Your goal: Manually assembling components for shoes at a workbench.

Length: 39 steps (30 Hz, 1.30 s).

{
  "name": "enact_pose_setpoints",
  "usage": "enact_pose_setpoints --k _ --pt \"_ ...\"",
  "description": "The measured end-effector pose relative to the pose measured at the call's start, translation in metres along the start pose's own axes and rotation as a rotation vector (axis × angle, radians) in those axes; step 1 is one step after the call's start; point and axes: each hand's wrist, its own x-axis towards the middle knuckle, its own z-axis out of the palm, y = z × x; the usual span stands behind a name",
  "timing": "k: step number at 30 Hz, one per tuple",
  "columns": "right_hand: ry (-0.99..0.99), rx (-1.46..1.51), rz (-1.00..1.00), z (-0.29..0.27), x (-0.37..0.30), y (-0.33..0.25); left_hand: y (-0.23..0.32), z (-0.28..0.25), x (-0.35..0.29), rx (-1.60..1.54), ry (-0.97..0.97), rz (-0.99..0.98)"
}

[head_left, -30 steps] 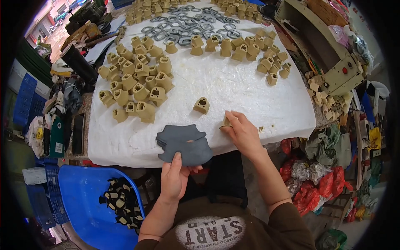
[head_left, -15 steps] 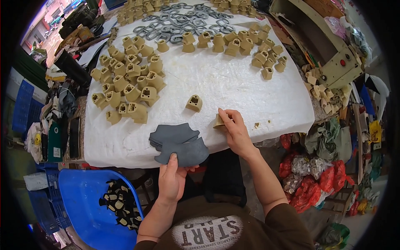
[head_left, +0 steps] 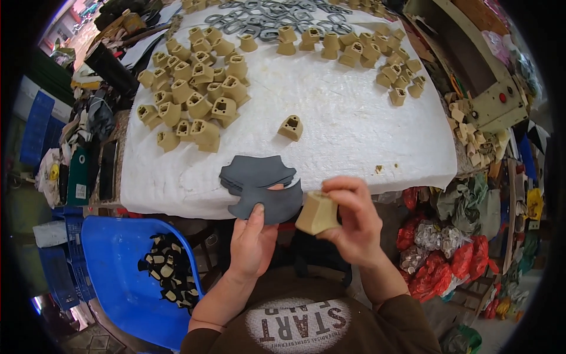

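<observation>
In my left hand (head_left: 252, 245) is a dark grey curved sheet piece (head_left: 274, 206), pinched with the thumb on top and a fingertip showing at its far edge. Just beyond it, a small stack of similar grey pieces (head_left: 254, 168) lies at the table's front edge. My right hand (head_left: 355, 221) grips a tan block (head_left: 318, 213), flared and shaped like a shoe heel, between thumb and fingers. This block is held up in front of the table edge, right of the grey piece and apart from it. A single tan block (head_left: 290, 128) with holes in its top stands farther back.
Many tan blocks (head_left: 199, 106) cluster at the table's left, with more (head_left: 369, 53) at the back right. Grey rings (head_left: 259, 16) lie at the far end of the white-covered table (head_left: 342, 138). A blue tub (head_left: 115, 265) holding black-and-tan pieces is at lower left; red bags (head_left: 433, 277) are at right.
My right hand has lifted the tan block off the table and brought it toward me. My left hand keeps the grey piece. The view has shifted slightly.
</observation>
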Motion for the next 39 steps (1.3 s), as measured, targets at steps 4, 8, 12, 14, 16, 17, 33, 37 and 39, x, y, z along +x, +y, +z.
enact_pose_setpoints --k 4,8,12,14,16,17,33,37,39 --pt "-0.092 0.126 0.006 0.021 -0.009 -0.004 0.004 0.001 -0.008 -0.038 0.003 -0.092" --pt "-0.043 0.082 -0.147 0.032 -0.007 0.002 0.006 0.009 -0.012 -0.054 -0.028 -0.095" --pt "-0.048 0.060 -0.201 0.033 -0.004 0.002 0.005 0.006 -0.016 -0.089 0.014 -0.106" --pt "-0.050 0.048 -0.213 0.032 -0.004 0.003 0.007 0.009 -0.015 -0.038 -0.042 -0.082" --pt "-0.042 0.045 -0.214 0.032 -0.003 0.002 0.008 0.010 -0.016 -0.036 -0.057 -0.086" --pt "-0.035 0.043 -0.215 0.032 -0.003 0.001 0.008 0.010 -0.016 -0.032 -0.071 -0.089" --pt "-0.078 -0.249 -0.207 0.023 0.003 0.010 0.004 0.002 -0.021 0.284 -0.059 0.042" --pt "-0.099 -0.387 -0.173 0.020 0.005 -0.003 0.013 0.003 -0.017 0.398 0.043 0.087" --pt "-0.135 -0.473 -0.134 0.017 0.008 -0.012 0.014 -0.003 -0.016 0.554 -0.034 0.056"
